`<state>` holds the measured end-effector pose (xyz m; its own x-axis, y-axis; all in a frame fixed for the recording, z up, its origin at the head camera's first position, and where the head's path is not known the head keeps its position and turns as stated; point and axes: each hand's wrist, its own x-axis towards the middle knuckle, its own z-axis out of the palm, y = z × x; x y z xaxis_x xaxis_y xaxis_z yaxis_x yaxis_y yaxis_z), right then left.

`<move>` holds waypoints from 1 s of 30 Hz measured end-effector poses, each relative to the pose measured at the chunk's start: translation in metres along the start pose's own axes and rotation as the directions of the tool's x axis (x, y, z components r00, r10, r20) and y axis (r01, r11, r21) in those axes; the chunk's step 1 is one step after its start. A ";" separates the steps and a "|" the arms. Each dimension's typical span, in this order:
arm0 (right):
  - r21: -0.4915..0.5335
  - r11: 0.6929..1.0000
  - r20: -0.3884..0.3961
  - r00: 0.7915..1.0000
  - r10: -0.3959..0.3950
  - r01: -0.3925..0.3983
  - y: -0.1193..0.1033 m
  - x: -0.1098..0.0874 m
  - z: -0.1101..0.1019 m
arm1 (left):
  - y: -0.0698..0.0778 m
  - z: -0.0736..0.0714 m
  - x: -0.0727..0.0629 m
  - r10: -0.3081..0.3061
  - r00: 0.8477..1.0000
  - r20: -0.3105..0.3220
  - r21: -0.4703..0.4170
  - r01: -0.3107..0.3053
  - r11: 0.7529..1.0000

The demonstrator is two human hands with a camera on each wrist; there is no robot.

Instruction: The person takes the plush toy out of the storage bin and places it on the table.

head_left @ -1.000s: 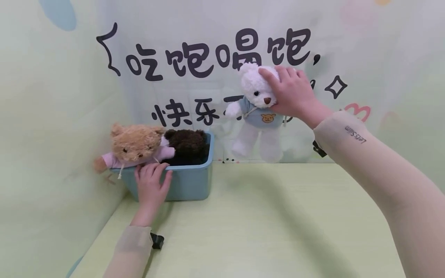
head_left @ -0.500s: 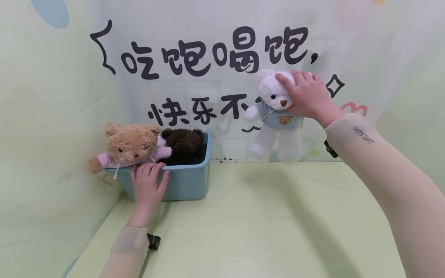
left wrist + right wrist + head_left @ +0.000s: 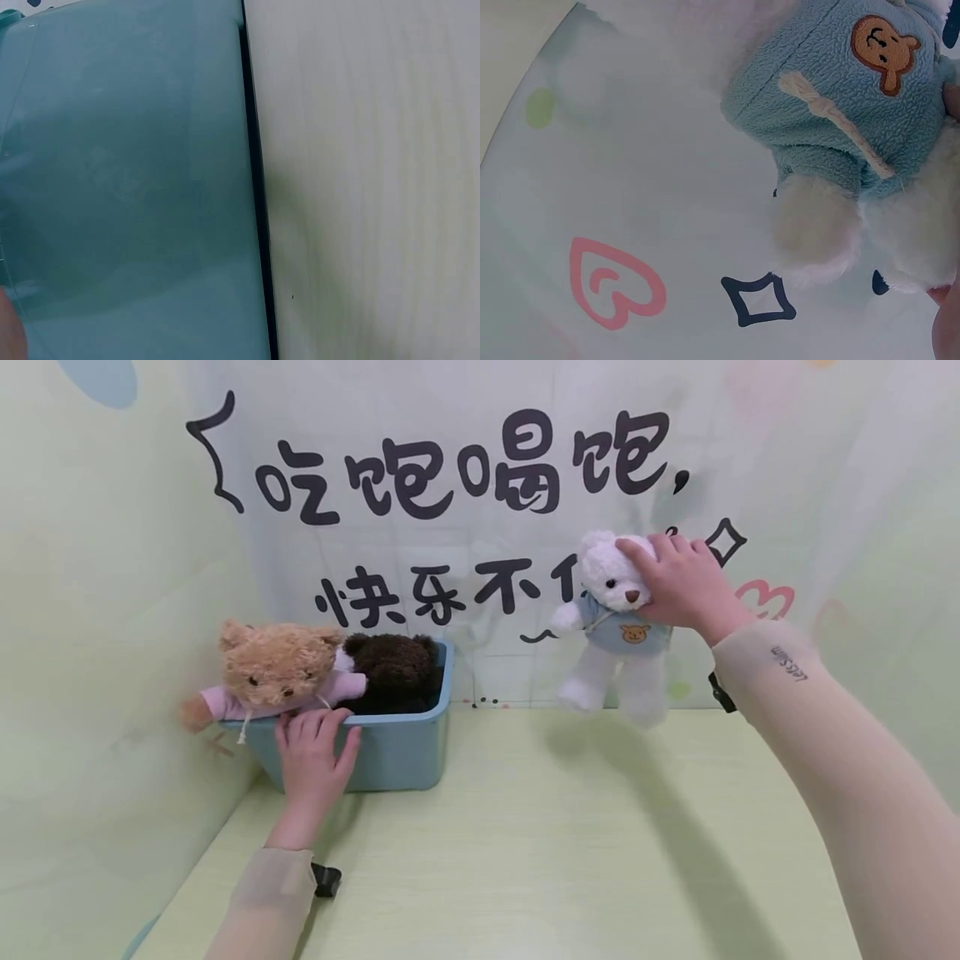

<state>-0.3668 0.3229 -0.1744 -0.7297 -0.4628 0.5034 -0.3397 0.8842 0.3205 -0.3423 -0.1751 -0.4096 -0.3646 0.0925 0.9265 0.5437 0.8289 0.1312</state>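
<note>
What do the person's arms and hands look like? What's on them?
The left sleeve and right sleeve are beige. Dark letters, maybe "Lets Slim", mark the right one. Small black gadgets sit by both wrists. The left hand and right hand have no gloves.

I see the white bear lower and farther from the blue bin than a second ago, carried rightward by the right hand. Lettering it covered then now shows on my feed.
</note>
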 end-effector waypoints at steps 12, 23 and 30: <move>0.010 1.000 0.069 0.997 0.028 -0.029 0.003 -0.007 0.028 | -0.001 0.002 -0.002 -0.012 1.000 0.026 -0.002 0.012 1.000; 0.076 0.997 0.074 0.997 0.018 -0.023 0.004 -0.017 0.057 | 0.000 0.001 -0.002 -0.010 0.999 0.049 0.007 0.010 1.000; 0.120 0.993 0.070 0.997 -0.016 0.007 0.006 -0.019 0.072 | 0.002 0.003 -0.002 -0.015 1.000 0.012 -0.002 0.015 1.000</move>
<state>-0.3975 0.3414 -0.2396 -0.7641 -0.4711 0.4407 -0.4138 0.8820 0.2255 -0.3432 -0.1721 -0.4119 -0.3813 0.0867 0.9204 0.5398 0.8291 0.1455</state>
